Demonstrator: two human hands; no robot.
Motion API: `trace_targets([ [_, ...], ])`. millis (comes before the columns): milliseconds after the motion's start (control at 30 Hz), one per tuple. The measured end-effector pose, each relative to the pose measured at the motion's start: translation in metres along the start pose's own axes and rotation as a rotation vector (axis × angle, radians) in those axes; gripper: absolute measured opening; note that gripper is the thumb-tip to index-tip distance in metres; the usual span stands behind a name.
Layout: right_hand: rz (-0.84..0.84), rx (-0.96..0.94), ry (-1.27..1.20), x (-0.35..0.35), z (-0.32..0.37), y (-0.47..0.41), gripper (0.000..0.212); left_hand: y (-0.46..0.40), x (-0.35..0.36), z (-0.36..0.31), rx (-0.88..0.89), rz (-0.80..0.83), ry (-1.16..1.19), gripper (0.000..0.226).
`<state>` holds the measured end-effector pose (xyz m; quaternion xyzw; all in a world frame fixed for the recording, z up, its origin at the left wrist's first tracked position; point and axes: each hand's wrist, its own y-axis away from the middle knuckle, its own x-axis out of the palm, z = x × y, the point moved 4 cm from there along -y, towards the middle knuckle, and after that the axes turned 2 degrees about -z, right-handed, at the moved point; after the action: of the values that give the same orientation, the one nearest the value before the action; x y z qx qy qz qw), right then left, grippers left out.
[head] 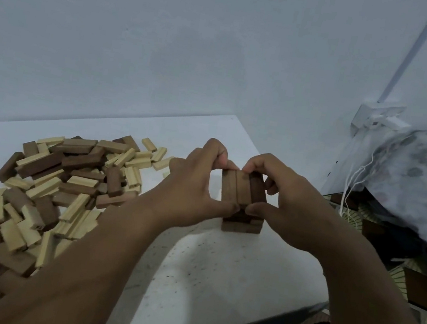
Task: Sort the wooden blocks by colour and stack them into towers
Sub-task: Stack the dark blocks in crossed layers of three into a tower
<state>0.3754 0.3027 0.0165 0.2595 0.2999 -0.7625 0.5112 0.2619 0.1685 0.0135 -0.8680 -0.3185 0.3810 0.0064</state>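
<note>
A loose pile of pale and dark wooden blocks (47, 182) covers the left of a white table (206, 265). Right of it, the left hand (192, 186) and right hand (281, 196) pinch the top layer of a short dark-brown tower (242, 193), apparently three blocks side by side.

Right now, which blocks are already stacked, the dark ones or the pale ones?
The dark ones: a small dark tower stands between the left hand and right hand, which pinch its top layer. Every pale block lies loose in the mixed pile.
</note>
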Motion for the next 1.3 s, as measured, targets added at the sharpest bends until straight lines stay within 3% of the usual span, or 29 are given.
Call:
trace_targets([
  [733,0.021,0.006,0.013,0.005,-0.025,-0.005,0.064,-0.011,0.017,0.012,-0.095,0.062,0.004,0.058],
  [1300,0.042,0.039,0.115,-0.004,-0.016,0.0,0.081,-0.004,-0.001,0.013,-0.075,0.069,-0.039,0.079],
])
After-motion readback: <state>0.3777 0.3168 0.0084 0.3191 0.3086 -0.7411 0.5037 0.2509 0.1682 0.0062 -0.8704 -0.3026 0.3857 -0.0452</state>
